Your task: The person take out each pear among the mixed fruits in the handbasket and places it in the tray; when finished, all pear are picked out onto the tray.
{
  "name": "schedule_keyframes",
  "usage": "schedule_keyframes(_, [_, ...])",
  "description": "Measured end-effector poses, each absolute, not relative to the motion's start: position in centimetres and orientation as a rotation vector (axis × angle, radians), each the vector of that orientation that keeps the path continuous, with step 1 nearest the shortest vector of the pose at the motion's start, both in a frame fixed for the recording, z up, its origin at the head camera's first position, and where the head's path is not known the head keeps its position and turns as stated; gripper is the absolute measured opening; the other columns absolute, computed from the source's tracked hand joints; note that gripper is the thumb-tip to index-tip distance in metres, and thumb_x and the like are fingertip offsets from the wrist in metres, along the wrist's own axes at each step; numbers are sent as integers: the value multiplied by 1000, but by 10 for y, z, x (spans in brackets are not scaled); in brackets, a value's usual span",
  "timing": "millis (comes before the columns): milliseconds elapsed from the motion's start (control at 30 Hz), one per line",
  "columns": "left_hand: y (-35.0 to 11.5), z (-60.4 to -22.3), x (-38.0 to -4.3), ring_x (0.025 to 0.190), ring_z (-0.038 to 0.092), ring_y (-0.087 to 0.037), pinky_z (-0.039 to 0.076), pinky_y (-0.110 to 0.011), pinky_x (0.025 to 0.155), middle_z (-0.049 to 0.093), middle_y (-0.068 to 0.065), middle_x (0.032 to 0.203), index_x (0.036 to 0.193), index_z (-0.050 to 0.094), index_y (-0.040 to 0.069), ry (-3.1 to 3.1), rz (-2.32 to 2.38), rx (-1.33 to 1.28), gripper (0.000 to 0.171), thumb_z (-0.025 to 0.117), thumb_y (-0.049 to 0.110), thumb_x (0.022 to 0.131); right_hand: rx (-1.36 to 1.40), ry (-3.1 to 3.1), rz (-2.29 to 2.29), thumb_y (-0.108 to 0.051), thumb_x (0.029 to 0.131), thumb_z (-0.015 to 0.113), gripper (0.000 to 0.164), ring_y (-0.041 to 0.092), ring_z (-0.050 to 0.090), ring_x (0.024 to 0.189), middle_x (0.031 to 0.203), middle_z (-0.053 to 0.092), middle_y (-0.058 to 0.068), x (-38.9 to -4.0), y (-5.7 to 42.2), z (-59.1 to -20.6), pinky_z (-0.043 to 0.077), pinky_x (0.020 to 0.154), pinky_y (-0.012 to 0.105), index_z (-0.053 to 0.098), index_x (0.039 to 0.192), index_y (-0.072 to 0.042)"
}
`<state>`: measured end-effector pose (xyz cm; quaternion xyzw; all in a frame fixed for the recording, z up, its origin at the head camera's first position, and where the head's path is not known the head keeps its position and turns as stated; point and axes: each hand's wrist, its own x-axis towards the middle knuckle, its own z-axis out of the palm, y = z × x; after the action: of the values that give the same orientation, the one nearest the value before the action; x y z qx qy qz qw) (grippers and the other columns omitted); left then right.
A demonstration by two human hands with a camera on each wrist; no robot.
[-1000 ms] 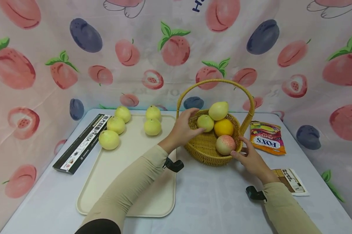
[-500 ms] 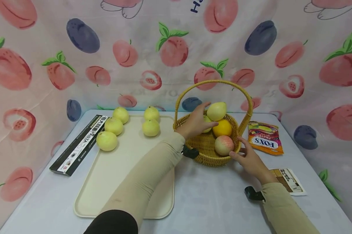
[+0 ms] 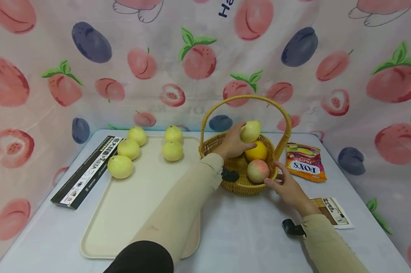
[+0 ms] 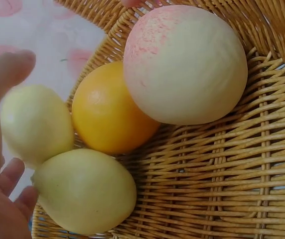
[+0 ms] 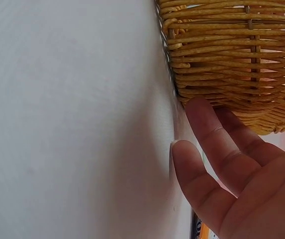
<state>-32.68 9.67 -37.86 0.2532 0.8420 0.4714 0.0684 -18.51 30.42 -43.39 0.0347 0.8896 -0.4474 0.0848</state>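
Observation:
My left hand (image 3: 233, 143) reaches over the woven basket (image 3: 241, 188), its thumb and fingers spread around a pale yellow pear (image 3: 251, 131) at the far side. In the left wrist view, a gap shows between thumb and that pear (image 4: 37, 122), while fingertips sit at its lower edge. A second pear (image 4: 85, 191) lies beside it, mostly hidden by the hand in the head view. An orange (image 3: 256, 151) and a pink-blushed peach (image 3: 258, 171) are also inside. My right hand (image 3: 290, 191) holds the basket's right rim, thumb near the peach, fingers against the outer wall (image 5: 232, 55).
Left of the basket is a cream tray (image 3: 151, 197) with several yellow-green fruits (image 3: 173, 151). A long black pasta box (image 3: 87, 172) leans along its left edge. A Fox's candy bag (image 3: 306, 162) and a flat printed packet (image 3: 333, 212) lie at right. The basket handle (image 3: 245, 98) arches above.
My left hand has moved right and farther into the basket, from the nearer pear to the far one. The right hand stays at the rim. The head view has shifted slightly.

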Motion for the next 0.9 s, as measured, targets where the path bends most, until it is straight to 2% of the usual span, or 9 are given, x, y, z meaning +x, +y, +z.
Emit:
schedule_keyframes(333, [103, -380, -326, 135, 42, -28, 43, -43, 103, 39, -8, 154, 159, 25, 14, 2564, 1348, 720, 87, 76, 33, 90, 117, 2656, -1329, -55, 95, 61, 94, 50, 40, 130, 152, 29, 34, -185, 303, -434, 42, 99, 64, 6, 162, -18])
schedule_keyframes(700, [101, -381, -325, 124, 48, -27, 48, -42, 96, 35, -15, 149, 157, 31, 13, 2581, 1446, 682, 83, 78, 30, 89, 105, 2650, -1349, -52, 97, 61, 92, 51, 39, 131, 151, 29, 35, -184, 304, -434, 40, 100, 65, 6, 162, -16])
schedule_keyframes(900, [100, -381, -325, 136, 40, -29, 42, -46, 104, 25, -13, 158, 159, 25, 16, 2637, 1398, 689, 88, 77, 32, 90, 91, 2659, -1359, -51, 97, 61, 91, 50, 42, 129, 149, 31, 35, -184, 304, -434, 42, 99, 63, 7, 161, -16])
